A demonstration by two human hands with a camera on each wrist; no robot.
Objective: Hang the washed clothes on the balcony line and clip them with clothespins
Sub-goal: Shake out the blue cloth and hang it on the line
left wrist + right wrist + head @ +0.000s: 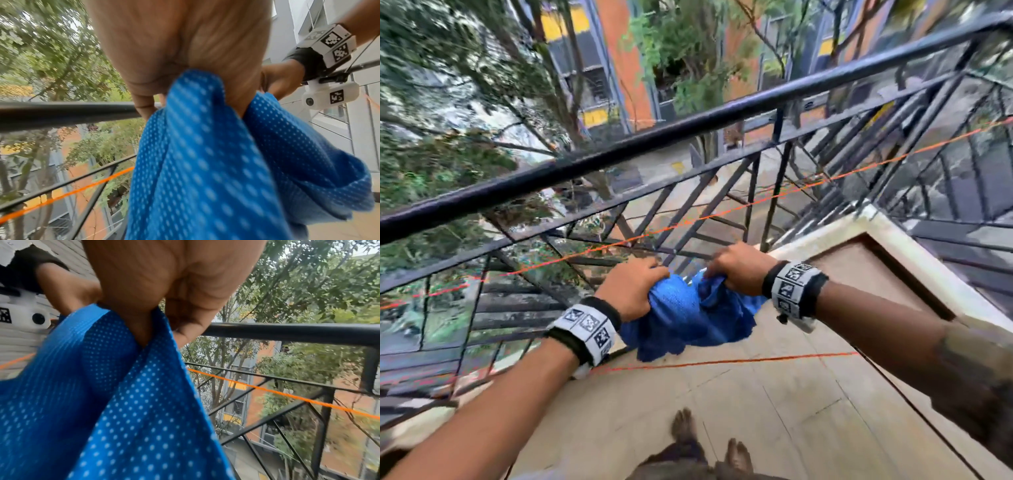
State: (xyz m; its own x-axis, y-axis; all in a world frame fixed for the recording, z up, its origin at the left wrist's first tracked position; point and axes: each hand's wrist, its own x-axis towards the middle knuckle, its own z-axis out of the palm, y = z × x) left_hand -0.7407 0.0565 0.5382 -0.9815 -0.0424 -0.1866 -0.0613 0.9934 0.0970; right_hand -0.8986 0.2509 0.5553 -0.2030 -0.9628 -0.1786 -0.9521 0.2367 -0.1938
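Both hands are gripping one bunched blue mesh garment [688, 315] in the head view: the left hand [631, 291] is clenching its left part and the right hand [739, 270] its right part, fingers curled over the top edge. The cloth is sagging between and below the two fists, over the tiled balcony floor [756, 411]. An orange clothesline [722, 214] is running diagonally just beyond the knuckles, in front of the black railing [654, 140]; a second orange line [739, 361] is passing below the garment, nearer the person. Whether the fabric is touching either line cannot be told. Bare feet [685, 428] are showing at the bottom edge.

From the left wrist, the left hand [185, 48] is closing its fingers around a fold of the dotted blue mesh garment [205, 162], which is hanging down from the fist. The right hand [281, 79] is holding the cloth beside it, and the orange clothesline [82, 188] is stretching behind the railing [61, 113].

From the right wrist, the right hand [174, 280] is pinching the blue mesh garment [123, 410] between thumb and curled fingers, the fabric draping down leftward. The orange clothesline [287, 396] is crossing below the railing [287, 332].
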